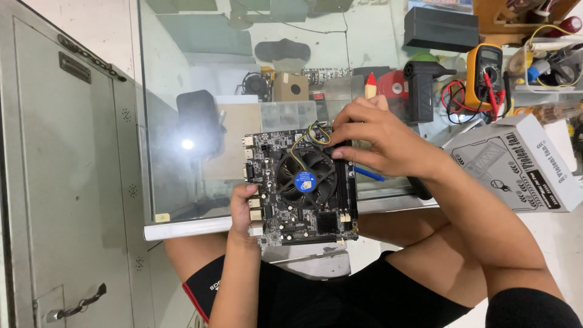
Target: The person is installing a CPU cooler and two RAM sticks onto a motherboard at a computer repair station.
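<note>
A small black computer motherboard [285, 225] is held up over the front edge of a glass counter. A round black cooler fan [305, 179] with a blue centre sticker sits on the board, and thin coloured fan wires [302, 141] loop at its top. My left hand [242, 208] grips the board's left edge, by the metal ports. My right hand [376, 140] rests on the board's upper right corner, with fingertips pressed at the fan's top right rim and the wires.
A glass counter top [182, 121] with a white front rail [188, 229]. A grey metal cabinet [67, 182] stands on the left. To the right are a white printed box [522, 167], a yellow multimeter [484, 73] with red leads, a black blower [422, 88] and a blue pen [369, 175].
</note>
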